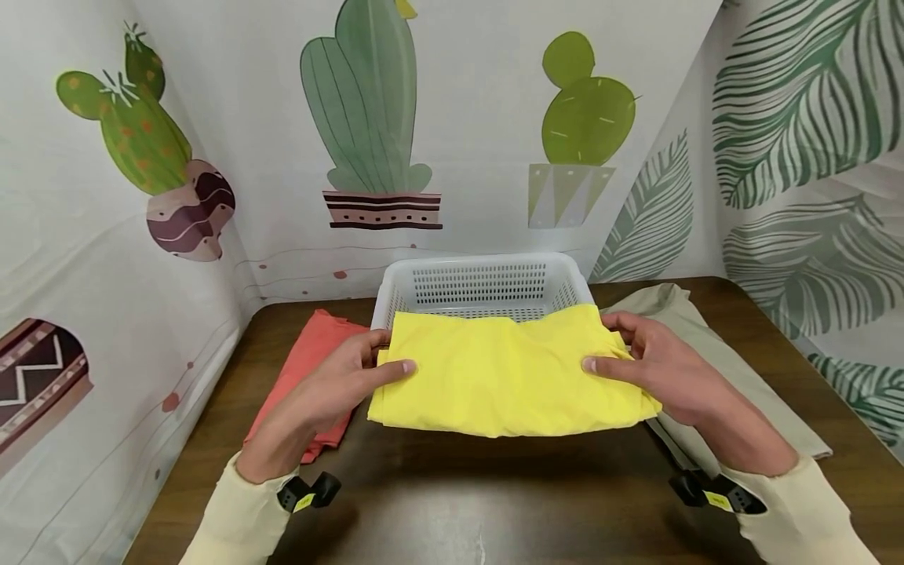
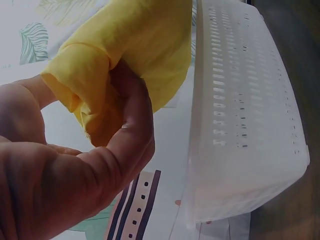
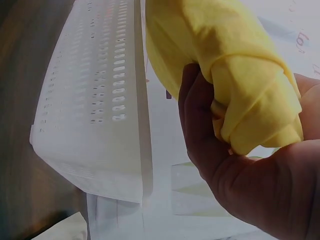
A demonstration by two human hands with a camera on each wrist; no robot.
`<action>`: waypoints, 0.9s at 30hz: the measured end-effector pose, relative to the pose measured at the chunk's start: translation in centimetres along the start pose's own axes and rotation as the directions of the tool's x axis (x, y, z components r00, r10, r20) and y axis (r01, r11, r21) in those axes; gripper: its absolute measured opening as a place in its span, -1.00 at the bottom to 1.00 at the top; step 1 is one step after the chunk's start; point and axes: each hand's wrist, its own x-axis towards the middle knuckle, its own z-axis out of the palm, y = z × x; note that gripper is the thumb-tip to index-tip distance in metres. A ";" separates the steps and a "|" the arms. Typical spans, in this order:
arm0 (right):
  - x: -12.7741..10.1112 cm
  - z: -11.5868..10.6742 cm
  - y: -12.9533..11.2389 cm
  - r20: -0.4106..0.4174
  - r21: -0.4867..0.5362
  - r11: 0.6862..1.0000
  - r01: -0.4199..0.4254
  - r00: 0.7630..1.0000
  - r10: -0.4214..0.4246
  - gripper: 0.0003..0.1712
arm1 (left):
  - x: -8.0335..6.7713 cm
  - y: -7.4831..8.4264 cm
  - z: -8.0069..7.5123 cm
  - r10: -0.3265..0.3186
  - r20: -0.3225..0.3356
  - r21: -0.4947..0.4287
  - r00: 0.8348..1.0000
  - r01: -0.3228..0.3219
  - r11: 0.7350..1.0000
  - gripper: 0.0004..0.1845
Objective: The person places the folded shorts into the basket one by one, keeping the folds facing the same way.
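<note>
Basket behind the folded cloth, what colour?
White, perforated plastic basket; clearest in the head view, behind the yellow cloth.

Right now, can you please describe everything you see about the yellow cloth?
The yellow cloth is a folded garment of soft, thin fabric, plain and slightly wrinkled. It is held level above the dark table, in front of the white basket, its far edge over the near rim. The left hand grips its left end and the right hand its right end, thumbs on top, fingers curled beneath.
</note>
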 end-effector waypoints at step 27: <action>2.4 -0.3 -0.3 -0.041 0.048 0.998 -0.046 0.998 0.048 -0.16 | 2.1 -0.1 -0.6 -0.063 -0.062 -0.111 0.996 0.056 0.992 -0.51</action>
